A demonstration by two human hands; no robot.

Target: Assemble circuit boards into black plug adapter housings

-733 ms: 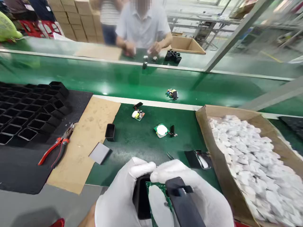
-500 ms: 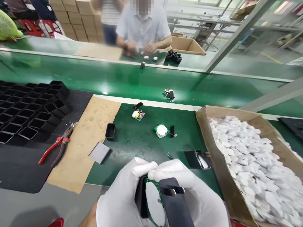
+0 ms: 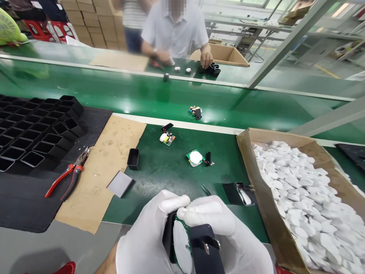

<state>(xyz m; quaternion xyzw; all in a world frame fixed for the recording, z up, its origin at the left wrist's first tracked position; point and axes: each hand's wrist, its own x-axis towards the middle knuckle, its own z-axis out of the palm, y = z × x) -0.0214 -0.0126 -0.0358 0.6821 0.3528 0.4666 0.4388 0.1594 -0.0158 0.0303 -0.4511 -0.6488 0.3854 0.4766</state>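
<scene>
Both my hands wear white gloves and meet at the bottom centre. My left hand (image 3: 142, 239) grips a black housing (image 3: 167, 238) from the left. My right hand (image 3: 239, 239) holds a green circuit board with a white pad (image 3: 181, 245) and a black plug cover with metal prongs (image 3: 204, 249), pressed against the housing's opening. On the green mat beyond lie another board with a white pad (image 3: 195, 158), a board with components (image 3: 167, 138), an empty black housing (image 3: 133, 158) and a grey pad (image 3: 120, 183).
A cardboard box of white pads (image 3: 302, 198) stands at the right. Trays of black housings (image 3: 34, 133) and red-handled pliers (image 3: 67, 178) lie at the left. A board (image 3: 195, 112) rides the green conveyor (image 3: 114, 95). A person in a light shirt (image 3: 175, 32) works across it.
The board and plug cover have sunk lower between my hands, toward the housing. The board on the conveyor has moved left. The person opposite has moved one hand to the black housings.
</scene>
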